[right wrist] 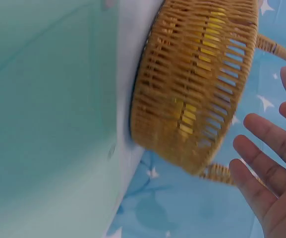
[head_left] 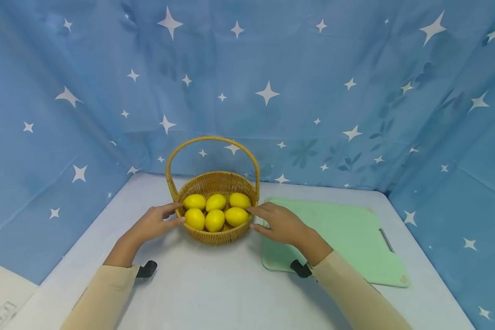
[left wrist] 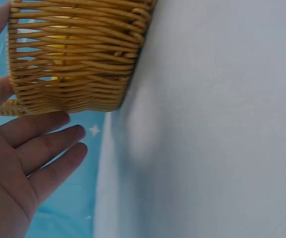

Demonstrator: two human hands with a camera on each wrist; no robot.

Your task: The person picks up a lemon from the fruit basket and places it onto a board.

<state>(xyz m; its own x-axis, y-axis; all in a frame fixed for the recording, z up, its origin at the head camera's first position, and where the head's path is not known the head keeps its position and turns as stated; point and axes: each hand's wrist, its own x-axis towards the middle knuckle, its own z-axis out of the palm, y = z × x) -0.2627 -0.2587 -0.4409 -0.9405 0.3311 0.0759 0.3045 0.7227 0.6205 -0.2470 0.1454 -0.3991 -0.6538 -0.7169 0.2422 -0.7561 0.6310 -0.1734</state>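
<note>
A wicker basket with a tall arched handle holds several yellow lemons in two rows. At its left rim is my left hand, fingers extended; in the left wrist view the hand lies beside the woven wall, fingers spread. My right hand is at the right rim, fingers reaching toward it. The right wrist view has that hand with straight, spread fingers near the basket and its handle base. Whether the fingertips touch the rim, I cannot tell.
A light green cutting board lies on the white table to the right of the basket, partly beneath my right hand and wrist. Blue curtains with white stars stand behind and at both sides.
</note>
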